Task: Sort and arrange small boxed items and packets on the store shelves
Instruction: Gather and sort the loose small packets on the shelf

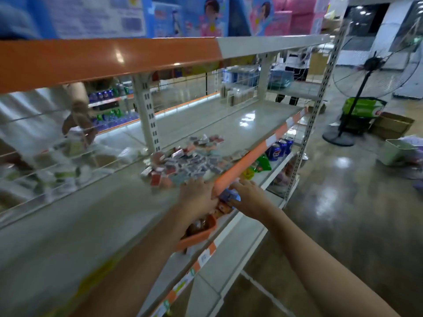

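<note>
We note both hands at the front edge of the middle shelf. The left hand lies on the shelf top, fingers spread flat, tips just touching the near end of the pile of small boxes. The pile's long axis runs along the front edge, away to the right. The right hand sits just below the orange edge strip, fingers curled around a small blue packet; blur hides the exact pinch. An orange tray rests beneath, on the lower shelf's front edge. We judge the left hand nearer the pile. The surface is smooth, glossy, open behind the pile.
</note>
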Action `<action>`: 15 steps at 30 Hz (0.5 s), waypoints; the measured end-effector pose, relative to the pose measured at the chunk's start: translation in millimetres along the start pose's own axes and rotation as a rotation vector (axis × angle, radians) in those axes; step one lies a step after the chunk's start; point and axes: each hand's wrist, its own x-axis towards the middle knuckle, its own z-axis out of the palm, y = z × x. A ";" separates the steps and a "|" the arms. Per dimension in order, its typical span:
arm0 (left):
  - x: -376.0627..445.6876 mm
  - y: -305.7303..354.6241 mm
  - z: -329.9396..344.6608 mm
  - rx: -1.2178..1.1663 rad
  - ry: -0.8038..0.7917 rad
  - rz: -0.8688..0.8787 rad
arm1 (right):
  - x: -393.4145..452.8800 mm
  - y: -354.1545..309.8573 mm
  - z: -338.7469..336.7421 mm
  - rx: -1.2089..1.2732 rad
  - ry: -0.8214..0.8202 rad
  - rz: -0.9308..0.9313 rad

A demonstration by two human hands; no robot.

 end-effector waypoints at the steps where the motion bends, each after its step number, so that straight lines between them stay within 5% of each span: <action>1: 19.1 4.1 -1.4 -0.004 0.009 0.012 | 14.0 12.4 -4.8 0.009 0.005 0.001; 15: 217.4 16.7 -8.4 0.009 -0.010 -0.062 | 186.4 127.8 -33.6 0.058 -0.008 0.019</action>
